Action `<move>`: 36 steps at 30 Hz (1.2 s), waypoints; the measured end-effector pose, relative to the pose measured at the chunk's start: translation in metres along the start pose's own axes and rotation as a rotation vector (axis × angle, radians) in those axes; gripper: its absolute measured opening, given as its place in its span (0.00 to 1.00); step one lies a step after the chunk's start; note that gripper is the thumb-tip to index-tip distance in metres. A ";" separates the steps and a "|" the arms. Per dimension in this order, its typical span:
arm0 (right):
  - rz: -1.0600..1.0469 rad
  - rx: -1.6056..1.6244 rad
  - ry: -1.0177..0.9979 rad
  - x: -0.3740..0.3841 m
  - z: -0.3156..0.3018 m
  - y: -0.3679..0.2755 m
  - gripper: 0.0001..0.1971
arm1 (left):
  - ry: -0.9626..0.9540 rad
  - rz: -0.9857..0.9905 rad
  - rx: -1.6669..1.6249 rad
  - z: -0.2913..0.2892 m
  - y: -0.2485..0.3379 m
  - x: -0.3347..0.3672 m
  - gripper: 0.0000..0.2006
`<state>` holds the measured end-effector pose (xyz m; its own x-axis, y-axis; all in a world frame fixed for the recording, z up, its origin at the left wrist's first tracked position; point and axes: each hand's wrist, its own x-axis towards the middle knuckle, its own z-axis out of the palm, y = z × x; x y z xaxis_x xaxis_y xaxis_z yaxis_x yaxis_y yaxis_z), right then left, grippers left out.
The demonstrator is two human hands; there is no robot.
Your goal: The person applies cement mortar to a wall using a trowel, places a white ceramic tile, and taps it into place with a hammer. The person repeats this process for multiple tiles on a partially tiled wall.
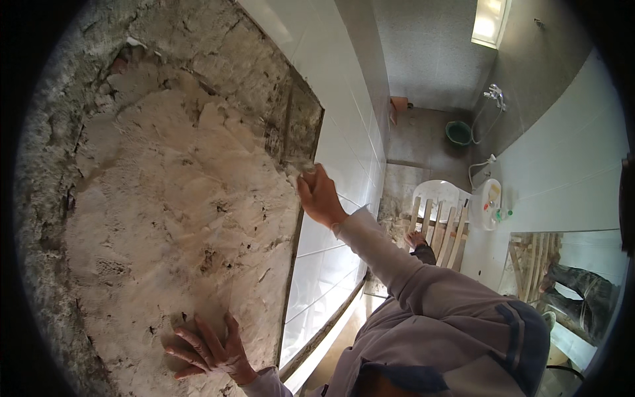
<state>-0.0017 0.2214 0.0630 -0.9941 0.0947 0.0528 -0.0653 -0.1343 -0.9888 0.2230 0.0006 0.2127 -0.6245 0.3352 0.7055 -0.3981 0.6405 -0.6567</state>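
Note:
A broad, rough patch of pale mortar, uneven and pitted, fills the left side. My left hand rests on its lower part with the fingers spread apart. A rounded beige shade or lump shows beneath those fingers, and I cannot tell which it is. At the patch's right edge, beside the white wall tiles, my right hand is closed with its fingertips curled. A small greyish bit shows at these fingertips, too unclear to name. Darker, broken mortar lies just above this hand.
Wooden slats stand below, with a bare foot at them. Beyond are a white washbasin, a green basin on the floor and a hand shower. A mirror hangs at the right.

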 end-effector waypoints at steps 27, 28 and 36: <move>-0.081 0.419 0.032 -0.009 -0.024 -0.030 0.21 | -0.019 0.013 0.021 -0.004 -0.008 -0.006 0.28; -0.198 0.541 0.025 -0.010 -0.024 -0.035 0.20 | -0.012 0.013 0.015 -0.002 -0.008 -0.007 0.28; 0.041 0.038 -0.066 -0.007 -0.020 -0.004 0.17 | -0.017 -0.007 0.028 -0.003 -0.004 -0.006 0.29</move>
<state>0.0077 0.2411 0.0633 -0.9995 0.0230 0.0228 -0.0265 -0.1743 -0.9843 0.2305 -0.0015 0.2121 -0.6328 0.3191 0.7055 -0.4212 0.6227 -0.6594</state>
